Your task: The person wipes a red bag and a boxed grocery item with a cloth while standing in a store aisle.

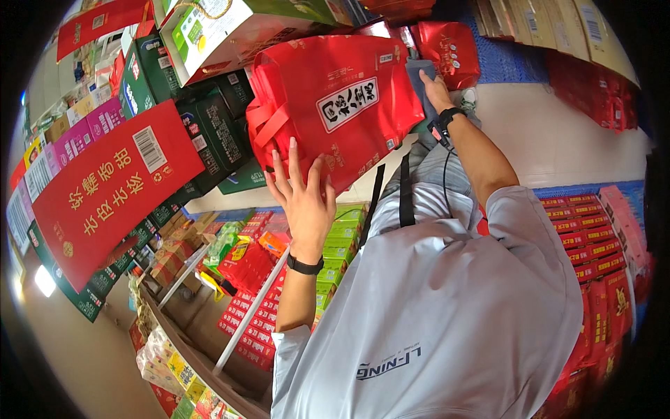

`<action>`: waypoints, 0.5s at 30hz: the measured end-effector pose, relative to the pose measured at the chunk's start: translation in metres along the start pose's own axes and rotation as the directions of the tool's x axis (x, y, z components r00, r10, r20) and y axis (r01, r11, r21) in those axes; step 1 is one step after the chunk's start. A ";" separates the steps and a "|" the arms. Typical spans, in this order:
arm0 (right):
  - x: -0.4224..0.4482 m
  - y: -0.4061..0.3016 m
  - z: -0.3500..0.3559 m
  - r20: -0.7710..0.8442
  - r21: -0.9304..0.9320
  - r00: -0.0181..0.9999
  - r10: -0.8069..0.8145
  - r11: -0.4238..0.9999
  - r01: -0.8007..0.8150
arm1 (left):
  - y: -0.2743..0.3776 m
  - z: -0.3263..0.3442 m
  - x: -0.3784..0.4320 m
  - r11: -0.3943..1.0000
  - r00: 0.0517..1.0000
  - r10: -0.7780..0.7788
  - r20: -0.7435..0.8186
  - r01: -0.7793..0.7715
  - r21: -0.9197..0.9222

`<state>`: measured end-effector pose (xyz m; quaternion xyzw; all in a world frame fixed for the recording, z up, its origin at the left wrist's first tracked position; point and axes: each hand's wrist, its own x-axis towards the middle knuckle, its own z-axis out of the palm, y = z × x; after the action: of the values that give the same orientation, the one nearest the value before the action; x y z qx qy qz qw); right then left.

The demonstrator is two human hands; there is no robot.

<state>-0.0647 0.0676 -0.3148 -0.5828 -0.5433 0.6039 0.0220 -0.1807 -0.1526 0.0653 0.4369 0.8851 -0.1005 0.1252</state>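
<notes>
A large red gift bag (356, 105) with red strap handles and a white-framed panel of black writing lies tilted before me. My left hand (303, 196) rests with spread fingers against its lower left side, close to the handles. At the bag's right end, my right hand (435, 91) grips a grey-blue cloth (420, 78), which touches or nearly touches the bag. Dark bands circle both wrists, and a small device with a cable (438, 134) hangs by the right one. A smaller shiny red package (451, 52) lies just beyond the cloth.
Dark green boxes (214, 136) are stacked left of the bag, with a red printed box or card (118, 194) nearer me. A white and green carton (209, 39) with a rope handle stands above. Green boxes (340, 246), red boxes (586, 235) and a white rail (251, 311) surround me.
</notes>
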 end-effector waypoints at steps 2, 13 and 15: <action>0.003 -0.007 0.002 0.101 0.077 0.992 0.079 0.993 -0.087 | -0.001 0.002 0.008 0.995 0.996 -0.051 -0.070 0.045 -0.089; -0.063 -0.009 0.011 0.646 0.183 0.746 0.161 0.916 -0.356 | -0.038 0.049 0.053 0.622 0.901 -0.413 -0.131 0.174 -0.763; -0.080 -0.034 -0.008 0.654 0.231 0.740 0.158 0.889 -0.394 | -0.045 0.044 0.059 0.633 0.883 -0.469 0.016 0.348 -0.691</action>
<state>-0.0543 0.0339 -0.2351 -0.4138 -0.3076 0.8447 -0.1437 -0.2456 -0.1481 0.0081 0.1549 0.9424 0.2389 0.1754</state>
